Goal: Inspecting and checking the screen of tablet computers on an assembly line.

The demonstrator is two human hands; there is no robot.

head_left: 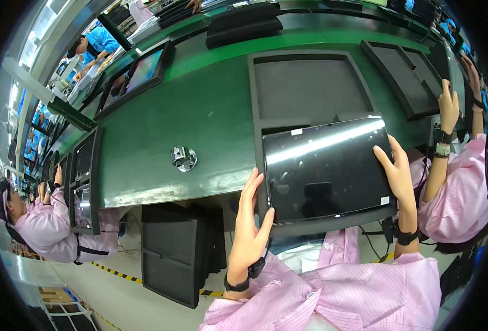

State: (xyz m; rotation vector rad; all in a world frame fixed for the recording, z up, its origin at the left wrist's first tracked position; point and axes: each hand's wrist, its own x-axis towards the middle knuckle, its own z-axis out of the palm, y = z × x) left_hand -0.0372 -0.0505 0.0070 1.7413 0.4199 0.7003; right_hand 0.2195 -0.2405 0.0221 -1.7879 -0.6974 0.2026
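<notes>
A glossy black display panel [326,171] lies tilted over the near compartment of a black foam tray [250,88], its surface catching a bright strip of light. My left hand [249,231] holds the panel's left side, thumb at the near corner and fingers stretched along the edge. At the right side, my right hand [396,168] grips the same panel, thumb on its face and fingers around the edge. Whether the panel rests fully in the compartment cannot be made out. The tray's far compartment shows bare foam.
A small metal fixture [184,158] stands on the green table [211,132]. Another foam tray [404,77] lies to the right, beside a co-worker's hand [448,107]. Stacked black trays [172,254] stand on the floor. At left, a co-worker [40,220] sits by trays holding panels.
</notes>
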